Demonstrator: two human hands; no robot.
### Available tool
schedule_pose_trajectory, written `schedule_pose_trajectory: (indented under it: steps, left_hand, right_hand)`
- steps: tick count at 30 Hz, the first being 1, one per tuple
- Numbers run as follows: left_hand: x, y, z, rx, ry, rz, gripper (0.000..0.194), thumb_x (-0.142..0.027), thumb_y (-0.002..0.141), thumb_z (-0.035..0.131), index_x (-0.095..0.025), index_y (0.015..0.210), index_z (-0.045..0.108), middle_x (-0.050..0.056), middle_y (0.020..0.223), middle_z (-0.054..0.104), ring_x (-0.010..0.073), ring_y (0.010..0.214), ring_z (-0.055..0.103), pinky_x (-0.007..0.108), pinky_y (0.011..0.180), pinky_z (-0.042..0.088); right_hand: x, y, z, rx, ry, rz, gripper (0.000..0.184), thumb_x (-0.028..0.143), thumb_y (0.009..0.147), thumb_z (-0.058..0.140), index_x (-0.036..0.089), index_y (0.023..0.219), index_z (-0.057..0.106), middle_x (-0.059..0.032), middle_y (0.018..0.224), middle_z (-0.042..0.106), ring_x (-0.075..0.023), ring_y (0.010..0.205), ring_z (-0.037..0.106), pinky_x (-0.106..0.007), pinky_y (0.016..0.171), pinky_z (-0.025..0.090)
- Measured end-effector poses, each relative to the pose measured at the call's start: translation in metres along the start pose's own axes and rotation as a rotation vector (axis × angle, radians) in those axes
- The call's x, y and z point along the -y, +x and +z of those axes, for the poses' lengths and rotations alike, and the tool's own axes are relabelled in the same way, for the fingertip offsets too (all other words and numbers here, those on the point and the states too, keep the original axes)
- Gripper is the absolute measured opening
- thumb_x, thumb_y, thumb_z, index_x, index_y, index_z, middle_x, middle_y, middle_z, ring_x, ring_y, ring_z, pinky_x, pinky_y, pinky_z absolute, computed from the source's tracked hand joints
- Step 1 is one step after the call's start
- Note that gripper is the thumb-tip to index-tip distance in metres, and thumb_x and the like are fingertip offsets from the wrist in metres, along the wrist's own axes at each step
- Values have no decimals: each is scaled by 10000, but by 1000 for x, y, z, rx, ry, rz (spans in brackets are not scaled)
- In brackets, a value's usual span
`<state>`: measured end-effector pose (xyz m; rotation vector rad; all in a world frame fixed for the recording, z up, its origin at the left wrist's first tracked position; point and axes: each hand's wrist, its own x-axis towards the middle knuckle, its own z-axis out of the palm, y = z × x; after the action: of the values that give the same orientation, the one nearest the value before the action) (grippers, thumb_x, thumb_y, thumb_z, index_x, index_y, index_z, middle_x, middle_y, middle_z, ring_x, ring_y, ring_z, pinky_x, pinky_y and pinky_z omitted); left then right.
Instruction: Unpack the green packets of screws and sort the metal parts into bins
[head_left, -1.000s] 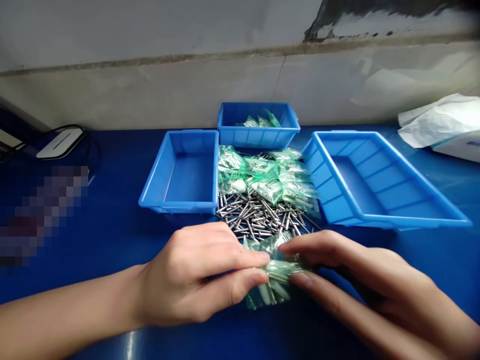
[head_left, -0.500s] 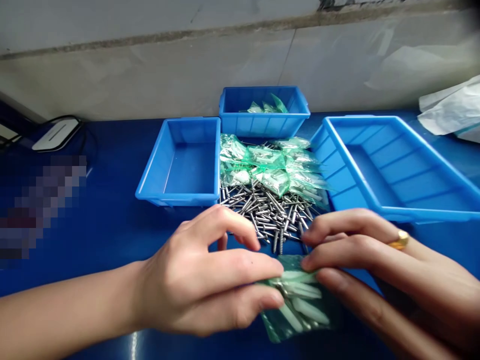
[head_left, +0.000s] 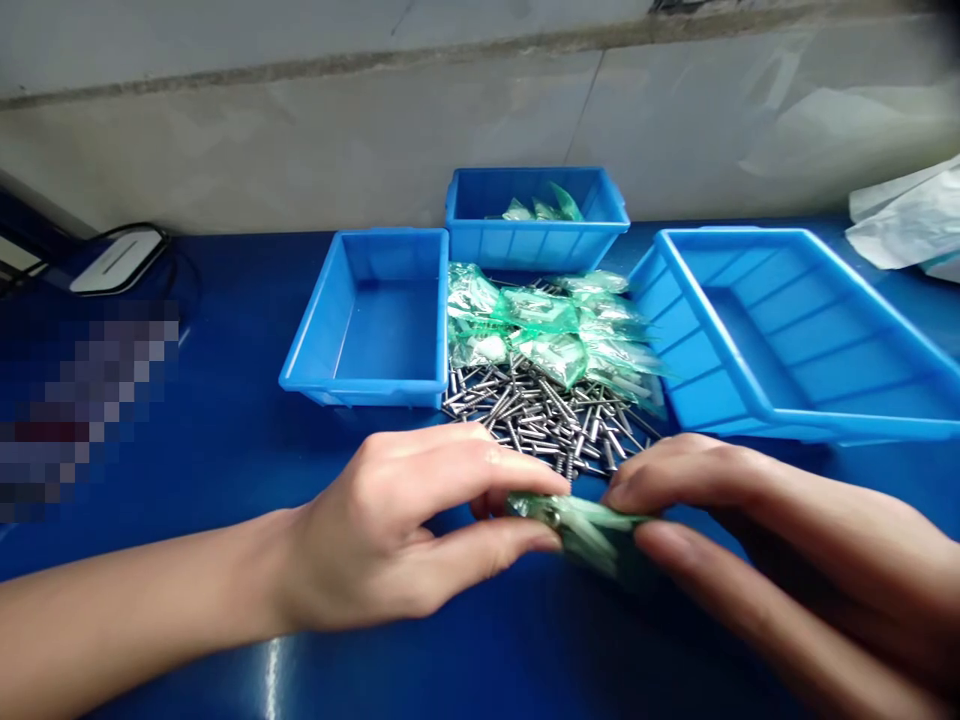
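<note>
Between my two hands is a green-tinted plastic bag point(head_left: 589, 535) with pale, elongated pieces and some metal showing inside. My left hand point(head_left: 420, 520) pinches its left end between thumb and fingers. On the right end, the thumb and fingers of my right hand point(head_left: 720, 510) are closed. The bag is tilted, so its face looks foreshortened. Just beyond my hands lies a heap of metal screws point(head_left: 536, 410). Several similar filled green bags point(head_left: 536, 312) rest on and behind the screws.
Blue bins stand left point(head_left: 364, 385), right point(head_left: 847, 425) and behind point(head_left: 536, 245) the heap; the rear one holds green bags. A white device point(head_left: 120, 262) with a cable sits far left. White crumpled sheets point(head_left: 904, 220) lie far right on the blue table point(head_left: 225, 450), before a wall.
The bag has tipped from facing me to a flatter, foreshortened angle and risen slightly. My left fingers have closed further round its left end. The view has shifted slightly.
</note>
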<state>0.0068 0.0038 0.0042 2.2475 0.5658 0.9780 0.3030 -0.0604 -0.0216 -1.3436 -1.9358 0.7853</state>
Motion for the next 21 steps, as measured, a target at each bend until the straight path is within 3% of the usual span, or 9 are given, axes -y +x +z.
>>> schedule_pose_trajectory:
  steps: [13,21]
  left_hand:
    - [1,-4,-1,81,-87,14,70,-115,1290,846,-138,1318,907,77,1083,1001,176,929,981,184,937,780]
    - [1,3,-7,93,-104,-71,95,-226,1270,910,-140,1308,915,62,1085,996,162,898,950,168,882,772]
  right_hand:
    - [2,1,-1,33,15,-14,434,799,1072,957,388,1198,1020,-93,967,937,-417,1053,977,-412,791,834]
    - [3,0,-3,41,21,-25,439,798,1069,962,395,1233,1020,-96,1000,946,-428,1086,975,-431,816,838]
